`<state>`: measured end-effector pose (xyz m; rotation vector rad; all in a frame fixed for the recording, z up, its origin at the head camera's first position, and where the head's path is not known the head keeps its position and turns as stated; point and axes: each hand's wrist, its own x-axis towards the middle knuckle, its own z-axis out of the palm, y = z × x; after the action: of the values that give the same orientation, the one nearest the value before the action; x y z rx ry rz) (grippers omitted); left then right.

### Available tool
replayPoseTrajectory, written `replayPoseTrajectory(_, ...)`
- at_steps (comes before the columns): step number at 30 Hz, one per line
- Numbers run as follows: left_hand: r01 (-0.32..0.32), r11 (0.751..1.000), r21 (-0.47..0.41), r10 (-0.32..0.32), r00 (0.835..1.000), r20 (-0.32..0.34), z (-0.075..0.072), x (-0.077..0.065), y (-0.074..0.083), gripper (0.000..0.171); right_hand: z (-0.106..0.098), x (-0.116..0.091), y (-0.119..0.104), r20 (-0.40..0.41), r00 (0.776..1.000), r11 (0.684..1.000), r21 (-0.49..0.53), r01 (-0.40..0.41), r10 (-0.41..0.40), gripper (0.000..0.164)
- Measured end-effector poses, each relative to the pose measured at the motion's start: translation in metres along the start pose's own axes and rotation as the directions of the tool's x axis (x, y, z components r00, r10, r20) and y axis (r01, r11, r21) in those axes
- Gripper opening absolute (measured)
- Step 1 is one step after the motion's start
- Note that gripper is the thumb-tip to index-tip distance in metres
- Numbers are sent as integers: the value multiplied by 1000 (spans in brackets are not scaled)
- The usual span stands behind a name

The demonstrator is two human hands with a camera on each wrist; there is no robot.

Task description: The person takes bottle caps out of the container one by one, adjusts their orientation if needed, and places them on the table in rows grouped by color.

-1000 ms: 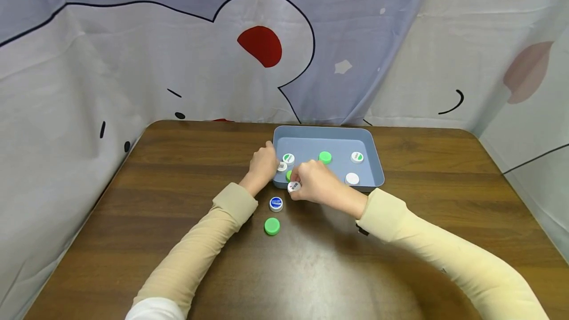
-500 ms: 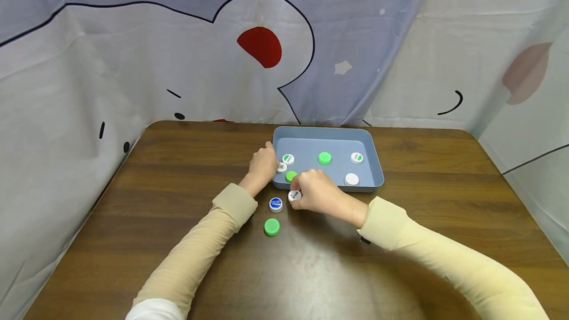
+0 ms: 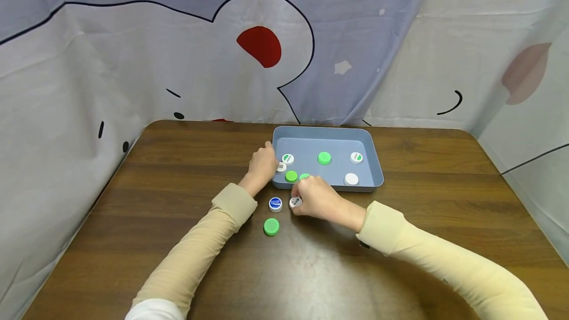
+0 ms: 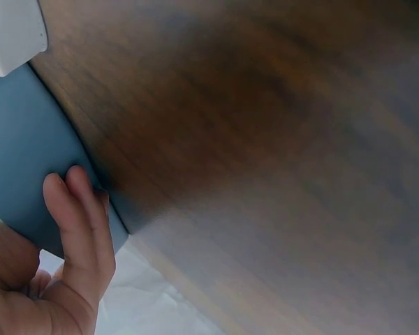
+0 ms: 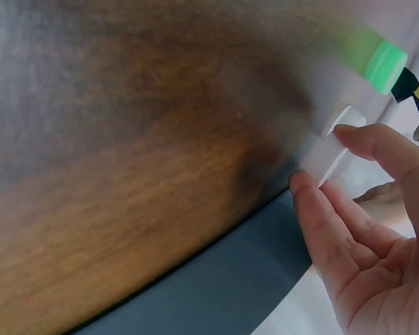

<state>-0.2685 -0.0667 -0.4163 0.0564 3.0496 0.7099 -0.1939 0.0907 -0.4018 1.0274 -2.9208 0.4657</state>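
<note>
My right hand (image 3: pixel 319 199) pinches a white bottle cap (image 3: pixel 295 202) with dark print on top, just in front of the blue-grey tray (image 3: pixel 373 185). Thumb and fingertips hold that cap (image 5: pixel 327 159) by its edge in the right wrist view. At the tray's left side, my left hand (image 3: pixel 262 166) grips the wall, its fingers (image 4: pixel 75 216) against the outer face. Close by on the table lie a white cap with a blue top (image 3: pixel 275 204) and a green cap (image 3: pixel 271 226).
Inside the tray are several caps, among them a green cap (image 3: pixel 324 158), a plain white cap (image 3: pixel 351 179) and a white-and-green cap (image 3: pixel 356 157). The brown wooden table (image 3: pixel 200 154) ends at a patterned curtain (image 3: pixel 178 53) behind the tray.
The right hand has drawn the white cap from the tray's front rim toward the person, down near the table. Another green cap in the tray now shows. The left hand stays put.
</note>
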Motion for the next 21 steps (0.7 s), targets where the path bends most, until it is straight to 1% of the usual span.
replayPoseTrajectory(10,0,1000,7,0,1000,1,1,1,-1,35,2,-3,-1,24,999,1000,-2,-23,23,10)
replayPoseTrajectory(21,7,1000,2,-7,1000,8,0,1,0,39,6,-4,0,18,1000,1000,-6,-5,5,8)
